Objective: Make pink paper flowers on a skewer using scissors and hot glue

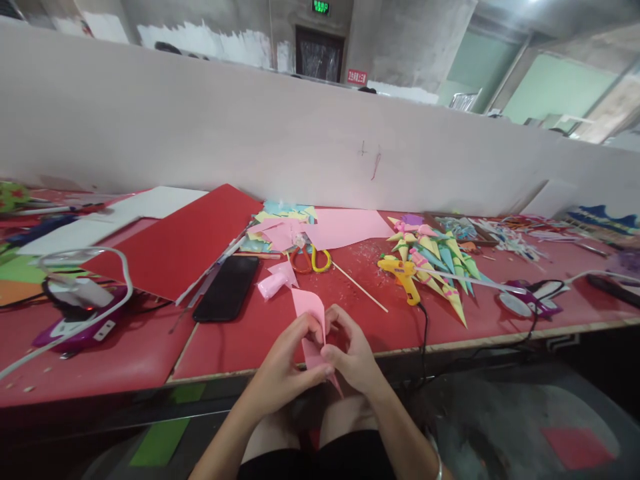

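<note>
A piece of pink paper (310, 305), bent into a curve, is between my two hands just over the table's front edge. My left hand (296, 357) pinches it from the left, with fingers curled around the sheet. From the right, my right hand (351, 350) grips the same paper, its thumb near the left thumb. A pointed lower end of the paper hangs below the thumbs. Just beyond lie a rolled pink paper piece (273, 283) and scissors (321, 260) with orange and yellow handles. A thin wooden stick (361, 287) rests to their right.
A yellow glue gun (404, 277) lies beside a pile of paper cones (453, 293). Left are a black phone (226, 289), red card (185, 237) and a purple power strip (83, 327). Pink sheets (347, 227) and scraps lie behind. A white partition (300, 140) borders the table's back.
</note>
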{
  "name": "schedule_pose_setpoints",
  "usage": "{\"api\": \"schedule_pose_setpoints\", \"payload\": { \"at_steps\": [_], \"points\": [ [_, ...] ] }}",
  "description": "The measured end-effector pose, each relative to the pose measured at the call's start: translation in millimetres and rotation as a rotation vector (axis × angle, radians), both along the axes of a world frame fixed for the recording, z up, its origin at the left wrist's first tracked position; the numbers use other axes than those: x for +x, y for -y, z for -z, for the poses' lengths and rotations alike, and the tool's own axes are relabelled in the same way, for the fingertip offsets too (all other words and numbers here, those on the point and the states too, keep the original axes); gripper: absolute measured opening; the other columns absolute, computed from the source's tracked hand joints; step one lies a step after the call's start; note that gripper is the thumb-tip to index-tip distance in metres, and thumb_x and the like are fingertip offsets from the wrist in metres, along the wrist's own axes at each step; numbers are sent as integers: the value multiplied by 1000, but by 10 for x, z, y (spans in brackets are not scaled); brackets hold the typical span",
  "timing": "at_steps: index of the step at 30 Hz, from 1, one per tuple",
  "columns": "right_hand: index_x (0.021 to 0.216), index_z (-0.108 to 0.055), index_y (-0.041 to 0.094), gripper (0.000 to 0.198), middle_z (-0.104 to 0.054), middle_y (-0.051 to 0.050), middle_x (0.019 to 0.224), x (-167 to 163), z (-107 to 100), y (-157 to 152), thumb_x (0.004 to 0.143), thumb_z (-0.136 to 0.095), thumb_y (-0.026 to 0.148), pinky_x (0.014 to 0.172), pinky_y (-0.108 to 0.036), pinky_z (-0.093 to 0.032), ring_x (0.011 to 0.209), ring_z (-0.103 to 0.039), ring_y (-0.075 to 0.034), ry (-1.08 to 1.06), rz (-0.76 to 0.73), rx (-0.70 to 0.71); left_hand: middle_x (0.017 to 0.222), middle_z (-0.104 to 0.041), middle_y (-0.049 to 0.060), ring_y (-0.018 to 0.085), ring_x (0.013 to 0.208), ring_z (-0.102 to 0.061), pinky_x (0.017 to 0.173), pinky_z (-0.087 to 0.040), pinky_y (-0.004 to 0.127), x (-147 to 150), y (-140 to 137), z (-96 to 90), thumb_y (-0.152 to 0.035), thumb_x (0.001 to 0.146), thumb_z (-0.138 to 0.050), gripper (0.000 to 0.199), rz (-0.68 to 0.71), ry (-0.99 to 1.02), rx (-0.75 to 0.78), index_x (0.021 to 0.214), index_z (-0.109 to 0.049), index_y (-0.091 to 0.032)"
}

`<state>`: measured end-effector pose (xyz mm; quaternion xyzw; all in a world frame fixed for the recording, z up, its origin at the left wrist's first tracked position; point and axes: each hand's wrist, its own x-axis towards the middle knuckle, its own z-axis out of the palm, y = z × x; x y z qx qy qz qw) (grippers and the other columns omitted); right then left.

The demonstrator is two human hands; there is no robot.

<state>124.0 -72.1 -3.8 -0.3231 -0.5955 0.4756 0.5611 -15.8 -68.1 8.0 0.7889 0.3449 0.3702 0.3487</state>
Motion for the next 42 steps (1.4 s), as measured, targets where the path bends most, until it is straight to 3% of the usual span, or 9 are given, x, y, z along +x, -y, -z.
{"api": "schedule_pose_setpoints", "payload": {
  "at_steps": [12, 16, 19, 24, 28, 30, 32, 35, 42],
  "points": [
    [80, -42, 21, 29, -42, 2, 76, -15, 19, 33, 68, -60, 40, 67, -24, -44, 68, -46, -11, -13, -47, -66, 110, -60, 11, 25, 103, -55, 79, -50, 37, -112, -8, 73, -29, 78, -51, 33, -85, -95, 87, 110, -53, -21],
    [83, -50, 19, 12, -53, -1, 78, 31, -32, 1, 77, -49, 28, 72, -26, -45, 74, -53, -14, 105, 92, -73, 108, -61, 9, 23, 100, -56, 84, -47, 37, -104, -20, -11, -24, 80, -46, 24, -90, -119, 142, 99, -61, -20],
    [82, -56, 16, 18, -59, -2, 73, 162, -44, -64, 80, -45, 29, 66, -26, -44, 73, -54, -16, 230, 223, -100, 109, -61, 10, 24, 101, -55, 84, -47, 36, -204, -40, -22, -26, 80, -47, 22, -102, -123, 124, 94, -62, -19],
    [73, -58, 13, 27, -57, -1, 62, 409, -35, -132, 83, -42, 32, 55, -24, -39, 60, -52, -15, 486, 445, -39, 83, -65, 7, 22, 78, -62, 66, -51, 33, -510, -151, 104, -36, 81, -42, 26, -328, -132, -19, 90, -58, -16],
    [72, -58, 14, 24, -58, -4, 64, 405, -99, -93, 84, -41, 26, 60, -26, -40, 63, -54, -17, 637, 419, 89, 99, -57, 13, 27, 93, -55, 77, -46, 40, -559, -220, 133, -38, 78, -48, 37, -751, -306, 326, 106, -48, -14],
    [72, -57, 15, 22, -60, -5, 68, 357, -144, -62, 85, -41, 24, 62, -26, -41, 66, -55, -17, 638, 352, 151, 117, -47, 16, 30, 111, -44, 90, -38, 44, -466, -226, 55, -34, 79, -47, 45, -771, -387, 530, 119, -40, -13],
    [71, -56, 17, 21, -59, -4, 67, 318, -185, -37, 85, -42, 23, 60, -24, -40, 63, -54, -16, 609, 313, 196, 118, -49, 14, 27, 113, -42, 95, -30, 44, -333, -235, -62, -28, 82, -42, 39, -641, -455, 620, 120, -40, -16],
    [68, -56, 17, 22, -57, -1, 62, 307, -224, -20, 85, -42, 24, 56, -22, -39, 58, -52, -14, 559, 310, 202, 108, -58, 9, 24, 107, -46, 97, -21, 46, -162, -286, -214, -25, 85, -36, 29, -533, -459, 556, 111, -48, -19],
    [64, -57, 15, 30, -54, -1, 56, 350, -110, -27, 83, -41, 31, 57, -22, -40, 60, -53, -15, 454, 424, 46, 64, -56, 1, 15, 65, -48, 63, -35, 27, -74, -435, -217, -32, 81, -36, 29, -532, -154, 171, 62, -53, -18]
  ]
}}
